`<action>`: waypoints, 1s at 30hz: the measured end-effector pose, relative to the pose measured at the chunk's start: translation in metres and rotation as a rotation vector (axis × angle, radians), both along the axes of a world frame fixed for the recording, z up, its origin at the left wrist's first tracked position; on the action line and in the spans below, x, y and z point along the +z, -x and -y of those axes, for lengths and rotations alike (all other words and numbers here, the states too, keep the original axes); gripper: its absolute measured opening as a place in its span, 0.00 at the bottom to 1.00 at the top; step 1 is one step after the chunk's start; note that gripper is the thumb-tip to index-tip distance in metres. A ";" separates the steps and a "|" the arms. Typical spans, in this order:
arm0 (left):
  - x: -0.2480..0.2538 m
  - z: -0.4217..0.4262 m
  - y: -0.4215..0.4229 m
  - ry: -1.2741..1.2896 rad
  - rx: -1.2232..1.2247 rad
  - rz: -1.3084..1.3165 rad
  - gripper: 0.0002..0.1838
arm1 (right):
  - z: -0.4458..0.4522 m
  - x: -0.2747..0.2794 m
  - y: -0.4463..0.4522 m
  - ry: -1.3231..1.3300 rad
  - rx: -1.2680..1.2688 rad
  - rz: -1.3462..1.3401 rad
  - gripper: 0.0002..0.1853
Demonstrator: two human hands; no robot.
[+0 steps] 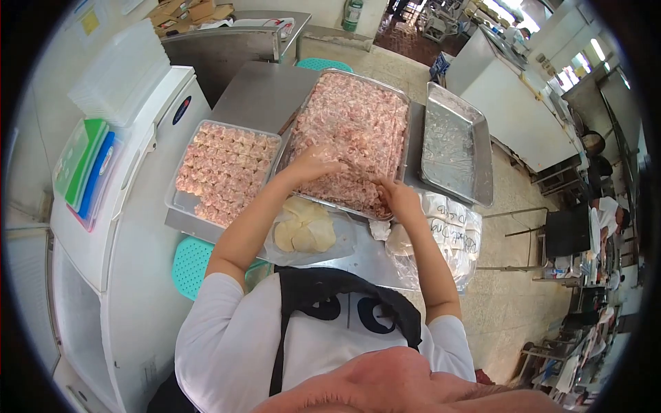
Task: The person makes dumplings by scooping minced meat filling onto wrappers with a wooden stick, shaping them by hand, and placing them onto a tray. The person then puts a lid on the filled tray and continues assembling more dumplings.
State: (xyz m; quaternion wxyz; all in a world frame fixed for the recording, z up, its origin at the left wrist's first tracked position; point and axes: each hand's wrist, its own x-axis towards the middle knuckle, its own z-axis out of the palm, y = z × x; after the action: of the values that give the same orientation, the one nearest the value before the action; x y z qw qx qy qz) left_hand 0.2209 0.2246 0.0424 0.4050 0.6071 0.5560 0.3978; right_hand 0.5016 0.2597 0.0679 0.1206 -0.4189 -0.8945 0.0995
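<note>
Lying lengthwise near-to-far, the meat tray (405, 141) veers right. Left hand (318, 165) and right hand (401, 199) touch meat (354, 113); I cannot tell their grip.

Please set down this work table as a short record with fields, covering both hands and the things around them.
Left hand: over the meat, fingers reaching inward; grip unclear
Right hand: at the meat's near right part, fingers bent; grip unclear
Large tray: metal, filled with meat
Left of it: plastic tray with rows of dumplings
Nearest the body: dough sheets piled on plastic
Right, far: second metal tray, no meat heaped inside
Right, near: plastic-wrapped packs with handwriting
</note>
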 end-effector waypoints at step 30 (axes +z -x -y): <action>0.070 0.036 -0.008 -0.116 -0.076 -0.002 0.23 | 0.029 0.071 -0.026 0.178 -0.083 -0.227 0.13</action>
State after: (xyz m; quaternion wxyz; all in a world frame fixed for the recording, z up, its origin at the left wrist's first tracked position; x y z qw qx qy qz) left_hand 0.2287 0.1885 0.1120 0.3835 0.6506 0.5089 0.4131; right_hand 0.5277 0.2307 0.1388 0.1872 -0.4505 -0.8448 0.2200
